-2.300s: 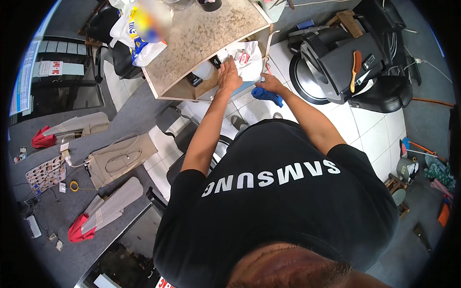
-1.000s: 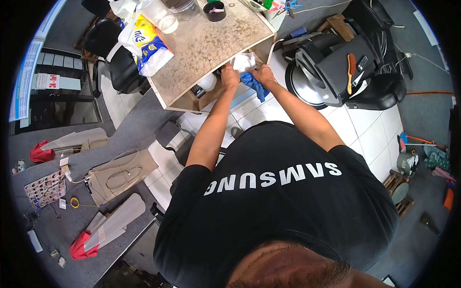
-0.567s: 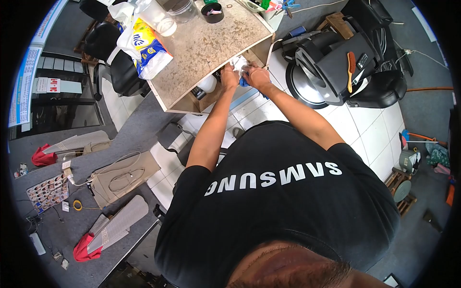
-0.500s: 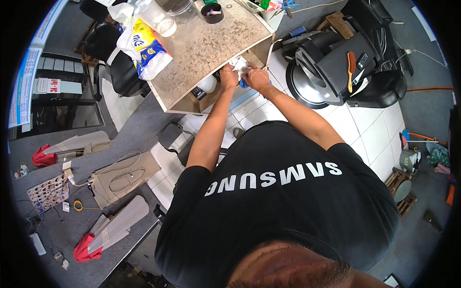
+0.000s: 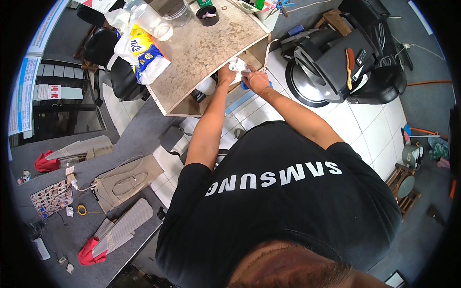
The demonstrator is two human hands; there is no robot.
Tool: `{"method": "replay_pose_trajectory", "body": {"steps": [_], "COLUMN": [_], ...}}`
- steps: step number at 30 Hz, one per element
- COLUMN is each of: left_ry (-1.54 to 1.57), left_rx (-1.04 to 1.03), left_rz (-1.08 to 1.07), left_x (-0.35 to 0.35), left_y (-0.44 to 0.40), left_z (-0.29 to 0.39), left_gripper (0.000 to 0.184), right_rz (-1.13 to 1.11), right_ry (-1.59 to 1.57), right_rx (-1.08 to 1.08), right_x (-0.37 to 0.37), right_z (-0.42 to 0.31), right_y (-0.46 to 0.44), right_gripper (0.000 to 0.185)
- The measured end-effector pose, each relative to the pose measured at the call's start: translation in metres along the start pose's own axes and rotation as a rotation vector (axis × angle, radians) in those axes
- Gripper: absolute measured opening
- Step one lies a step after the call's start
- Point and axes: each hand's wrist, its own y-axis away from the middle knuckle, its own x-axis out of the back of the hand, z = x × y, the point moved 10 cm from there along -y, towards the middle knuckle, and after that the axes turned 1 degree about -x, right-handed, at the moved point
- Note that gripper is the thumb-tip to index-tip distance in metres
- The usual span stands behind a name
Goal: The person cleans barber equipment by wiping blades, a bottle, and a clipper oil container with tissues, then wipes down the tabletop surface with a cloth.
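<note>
My left hand (image 5: 225,76) reaches into the open shelf of the wooden cabinet (image 5: 211,43), its fingers closed at the left side of a crumpled white tissue (image 5: 237,68). Opposite it, my right hand (image 5: 258,81) has its fingers curled in at the tissue's right edge; the fingertips are partly hidden. Something blue (image 5: 244,87) shows just beneath the right hand. Left of my left hand, a white container (image 5: 207,86) and a black bottle (image 5: 198,96) sit inside the shelf.
On the cabinet top are a tissue pack (image 5: 146,57), a clear plastic container (image 5: 175,13) and a black cup (image 5: 207,16). A black salon chair (image 5: 326,67) at right bears an orange-backed brush (image 5: 350,67). A grey counter (image 5: 139,120) with cables runs along the left.
My hands stay at the tissue, which looks slightly more spread out between them. The whole view has shifted slightly.
</note>
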Motion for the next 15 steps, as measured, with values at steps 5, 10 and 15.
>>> {"method": "replay_pose_trajectory", "body": {"steps": [5,10,15], "left_ry": [0.110,0.111,0.026], "left_rx": [0.006,-0.108,-0.357], "left_rz": [-0.131,0.054,0.175], "left_x": [-0.003,0.017,0.029], "left_y": [0.005,0.033,0.057], "left_z": [0.009,0.031,0.057], "left_gripper": [0.047,0.019,0.018], "right_rz": [-0.016,0.028,0.001], "right_ry": [-0.029,-0.055,-0.080], "right_rx": [-0.027,-0.018,-0.053], "right_x": [0.000,0.005,-0.002], "right_z": [0.003,0.003,0.011], "right_y": [0.000,0.000,-0.009], "right_gripper": [0.029,0.026,0.032]}}
